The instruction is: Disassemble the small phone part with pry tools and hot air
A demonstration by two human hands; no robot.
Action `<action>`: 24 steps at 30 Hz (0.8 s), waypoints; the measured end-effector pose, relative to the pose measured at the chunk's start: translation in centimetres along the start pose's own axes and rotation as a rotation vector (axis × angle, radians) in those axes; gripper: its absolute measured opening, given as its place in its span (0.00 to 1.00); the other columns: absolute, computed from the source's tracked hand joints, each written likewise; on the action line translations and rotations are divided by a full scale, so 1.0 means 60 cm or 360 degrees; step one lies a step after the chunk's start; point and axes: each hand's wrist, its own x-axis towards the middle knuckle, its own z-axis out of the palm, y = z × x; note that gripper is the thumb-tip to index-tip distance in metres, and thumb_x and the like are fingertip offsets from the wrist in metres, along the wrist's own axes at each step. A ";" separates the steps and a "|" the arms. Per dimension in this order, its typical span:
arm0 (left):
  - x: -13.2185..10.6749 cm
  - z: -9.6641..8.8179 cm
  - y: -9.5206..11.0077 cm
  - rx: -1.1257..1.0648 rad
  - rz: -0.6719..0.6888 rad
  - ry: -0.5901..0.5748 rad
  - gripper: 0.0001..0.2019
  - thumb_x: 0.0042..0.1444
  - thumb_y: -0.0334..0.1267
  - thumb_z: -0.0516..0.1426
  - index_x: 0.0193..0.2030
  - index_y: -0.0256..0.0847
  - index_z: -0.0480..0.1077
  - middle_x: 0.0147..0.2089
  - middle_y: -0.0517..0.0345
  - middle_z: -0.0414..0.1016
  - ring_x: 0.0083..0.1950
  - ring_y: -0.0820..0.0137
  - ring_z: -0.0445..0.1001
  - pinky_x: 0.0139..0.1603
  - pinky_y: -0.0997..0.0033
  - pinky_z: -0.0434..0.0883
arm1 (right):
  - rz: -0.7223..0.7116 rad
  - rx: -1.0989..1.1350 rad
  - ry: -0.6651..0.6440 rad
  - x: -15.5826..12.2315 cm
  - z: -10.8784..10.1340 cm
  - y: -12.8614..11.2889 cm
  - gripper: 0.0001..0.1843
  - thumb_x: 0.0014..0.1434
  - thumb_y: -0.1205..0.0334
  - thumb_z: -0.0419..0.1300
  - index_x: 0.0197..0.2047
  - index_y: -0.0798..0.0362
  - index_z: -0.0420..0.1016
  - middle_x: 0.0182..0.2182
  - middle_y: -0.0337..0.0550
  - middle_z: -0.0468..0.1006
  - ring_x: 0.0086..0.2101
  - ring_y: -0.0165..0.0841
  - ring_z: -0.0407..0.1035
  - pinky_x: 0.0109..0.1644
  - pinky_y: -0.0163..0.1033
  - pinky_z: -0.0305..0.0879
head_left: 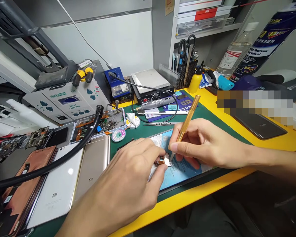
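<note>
My right hand (pixel 199 143) grips a gold-coloured precision knife (pixel 188 120) like a pen, its thin tip pointing down. Between the thumb and fingers of my left hand (pixel 129 172) is a small silver and copper-coloured phone part (pixel 166 160), and the knife tip meets its right edge. Both hands rest over a blue printed work pad (pixel 180 176). My left fingers cover some of the small part, so its full shape is hidden.
Phone back covers (pixel 55 184) lie to the left, crossed by a black hose (pixel 71 164). Behind stand a grey hot-air station (pixel 71 103), a heating plate (pixel 150 79), a parts box (pixel 111 121) and tweezers (pixel 160 124). A yellow bottle (pixel 195 82) and a dark phone (pixel 261 125) are to the right.
</note>
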 end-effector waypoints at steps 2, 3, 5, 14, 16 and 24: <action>-0.001 0.000 0.000 0.0002 -0.0007 0.0005 0.08 0.64 0.35 0.55 0.49 0.49 0.71 0.44 0.61 0.73 0.47 0.68 0.71 0.48 0.64 0.66 | 0.0000 0.0002 -0.0006 0.001 0.000 0.000 0.13 0.58 0.57 0.68 0.31 0.56 0.72 0.23 0.37 0.74 0.17 0.25 0.65 0.18 0.30 0.63; -0.001 0.000 0.000 0.0003 -0.0012 0.0010 0.08 0.64 0.35 0.55 0.49 0.49 0.71 0.44 0.61 0.73 0.47 0.68 0.71 0.49 0.64 0.66 | 0.0004 0.0004 -0.0002 0.001 0.000 -0.001 0.13 0.58 0.56 0.68 0.31 0.56 0.71 0.23 0.37 0.74 0.17 0.25 0.65 0.18 0.30 0.62; -0.002 -0.001 0.000 0.0002 -0.0011 0.0011 0.08 0.65 0.35 0.55 0.49 0.48 0.71 0.44 0.61 0.73 0.47 0.68 0.71 0.49 0.64 0.66 | 0.0001 -0.0005 0.0000 0.001 0.000 -0.001 0.13 0.58 0.56 0.68 0.31 0.56 0.71 0.23 0.37 0.74 0.17 0.25 0.65 0.18 0.30 0.62; -0.001 -0.001 0.001 -0.0025 -0.0005 -0.0005 0.08 0.65 0.34 0.55 0.48 0.47 0.71 0.45 0.60 0.73 0.48 0.68 0.71 0.50 0.64 0.66 | -0.0004 -0.0032 -0.0043 0.001 -0.002 -0.001 0.11 0.59 0.59 0.66 0.32 0.56 0.71 0.23 0.36 0.73 0.17 0.25 0.65 0.19 0.29 0.62; -0.002 0.000 0.001 -0.0030 -0.0008 -0.0018 0.08 0.65 0.34 0.55 0.48 0.47 0.71 0.45 0.60 0.73 0.48 0.68 0.71 0.49 0.64 0.65 | -0.0002 -0.0045 -0.0061 0.000 -0.002 -0.001 0.11 0.60 0.59 0.66 0.32 0.56 0.71 0.23 0.36 0.73 0.17 0.25 0.65 0.19 0.29 0.62; -0.001 -0.003 0.000 -0.0027 -0.0001 -0.0005 0.07 0.65 0.33 0.55 0.47 0.47 0.70 0.44 0.62 0.72 0.47 0.70 0.70 0.49 0.65 0.65 | -0.0009 -0.0061 -0.0058 0.000 -0.001 -0.002 0.10 0.60 0.61 0.65 0.32 0.56 0.70 0.24 0.36 0.73 0.18 0.25 0.65 0.19 0.30 0.61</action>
